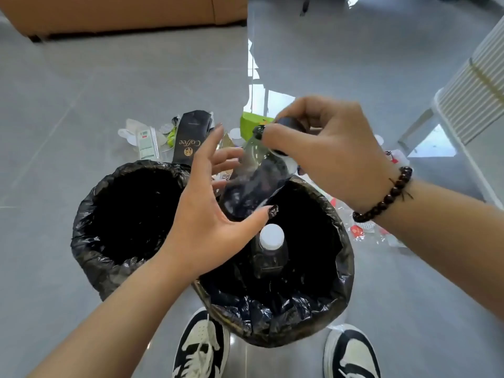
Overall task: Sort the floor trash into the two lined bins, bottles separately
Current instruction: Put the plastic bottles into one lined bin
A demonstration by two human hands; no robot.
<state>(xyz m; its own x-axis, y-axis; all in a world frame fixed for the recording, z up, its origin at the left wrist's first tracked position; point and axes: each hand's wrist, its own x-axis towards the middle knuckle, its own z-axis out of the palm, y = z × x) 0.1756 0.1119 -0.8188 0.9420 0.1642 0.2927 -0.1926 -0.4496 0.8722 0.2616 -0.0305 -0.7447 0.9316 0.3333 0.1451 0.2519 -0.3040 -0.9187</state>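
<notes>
The right hand pinched a clear plastic bottle by its dark cap, holding it tilted over the far rim of the right bin. The left hand was spread open, fingers straight, just beside the bottle's body. Another bottle with a white cap stood inside that bin. The left bin sat alongside, and wrappers lay on the floor beyond.

Clear bottle tilted over right black-lined bin, white-capped bottle upright inside, left bin
</notes>
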